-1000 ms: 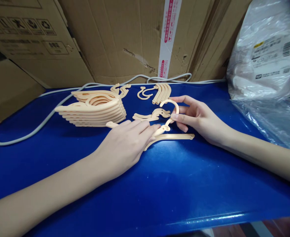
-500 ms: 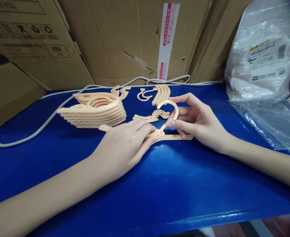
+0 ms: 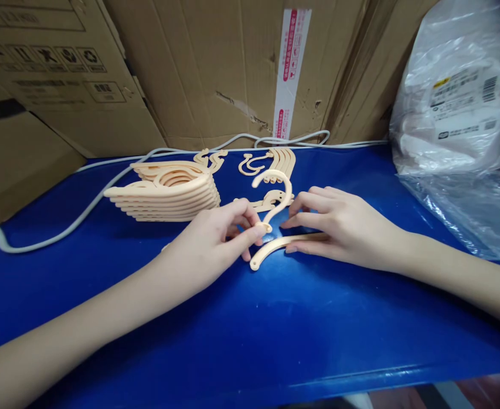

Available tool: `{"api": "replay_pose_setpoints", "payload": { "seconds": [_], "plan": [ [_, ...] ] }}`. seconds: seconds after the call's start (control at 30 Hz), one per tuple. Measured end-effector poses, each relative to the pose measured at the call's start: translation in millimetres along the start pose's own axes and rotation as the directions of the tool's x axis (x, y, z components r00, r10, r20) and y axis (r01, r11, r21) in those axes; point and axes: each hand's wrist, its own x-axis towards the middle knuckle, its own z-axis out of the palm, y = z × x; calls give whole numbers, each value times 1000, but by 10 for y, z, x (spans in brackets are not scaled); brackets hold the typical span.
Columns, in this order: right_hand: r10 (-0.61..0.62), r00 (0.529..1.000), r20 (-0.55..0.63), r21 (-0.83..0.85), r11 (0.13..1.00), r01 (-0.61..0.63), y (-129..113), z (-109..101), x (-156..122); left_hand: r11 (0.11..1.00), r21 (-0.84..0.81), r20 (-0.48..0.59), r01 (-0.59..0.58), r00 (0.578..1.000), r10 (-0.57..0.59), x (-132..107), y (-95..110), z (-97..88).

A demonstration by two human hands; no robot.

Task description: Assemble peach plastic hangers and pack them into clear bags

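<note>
Now right hand [image 3: 337,224] off the hook [image 3: 290,190], grip spread around the curved bar [image 3: 271,247]; left grip [image 3: 216,236] tight on hook's base [image 3: 267,228].

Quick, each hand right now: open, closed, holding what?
Left hand: closed, pinching the hooked piece at the base of its hook.
Right hand: fingers parted at the curved strip; whether it grips cannot be told.

A cream hook [image 3: 290,192] stands tilted, its curve opening leftward, its base pinched in the left hand [image 3: 209,241]; just beside it, a cream curved bar [image 3: 275,244], holed at one end, runs beneath the right hand [image 3: 346,227]
</note>
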Motion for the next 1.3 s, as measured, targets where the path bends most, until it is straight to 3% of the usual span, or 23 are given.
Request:
{"api": "replay_pose_setpoints", "payload": {
  "seconds": [0.13,0.3,0.6,0.83,1.3],
  "plan": [
    [-24,1000,5,-60,998,24,-1,47,-2,946,-283,81,160,986,-143,52,-40,15],
    [-27,999,-34,-19,999,26,4,104,11,876,-419,153,241,969,-194,70,-48,11],
    [47,994,-94,201,979,-27,15,77,-60,824,-491,147,283,959,-241,92,9,4],
    [-47,993,-110,92,994,57,-33,57,-39,841,-447,149,305,952,-266,45,-16,-1],
    [-158,970,-183,-155,979,130,-14,83,-46,671,-629,219,393,918,-332,42,-6,12]
  ]
}}
